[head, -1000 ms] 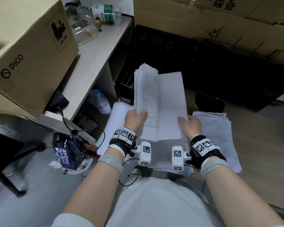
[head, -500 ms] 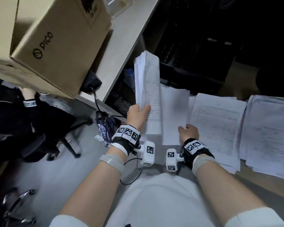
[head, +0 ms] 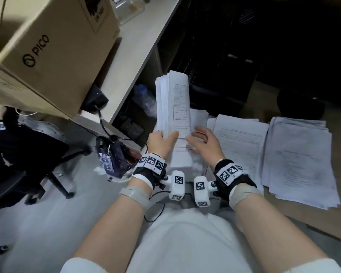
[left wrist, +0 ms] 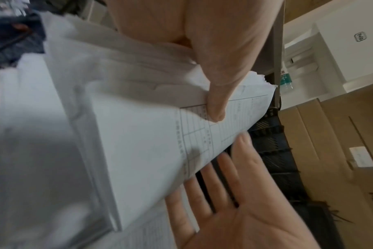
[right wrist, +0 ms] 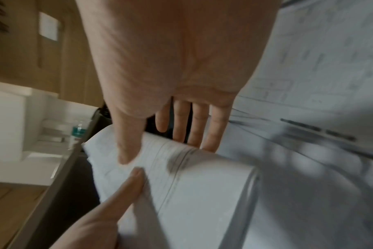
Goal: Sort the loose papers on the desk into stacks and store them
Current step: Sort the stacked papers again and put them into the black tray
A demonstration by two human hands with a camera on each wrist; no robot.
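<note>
One thick sheaf of papers (head: pixel 172 115) stood nearly upright, long axis running away from the person, pinched near its lower end by the left hand (head: pixel 160 141) (thumb across a printed table). Beside it the right hand (head: pixel 204 141) lay flat-fingered, grasping nothing, above the paper stacks (head: pixel 295 154) spread rightward.

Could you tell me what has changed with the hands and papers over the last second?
The right hand let go of the sheet it held, which is no longer raised, and came across, open, to the bundle of papers. The left hand still grips that bundle upright, thumb on the printed form. The stacks on the desk lie as before.
</note>
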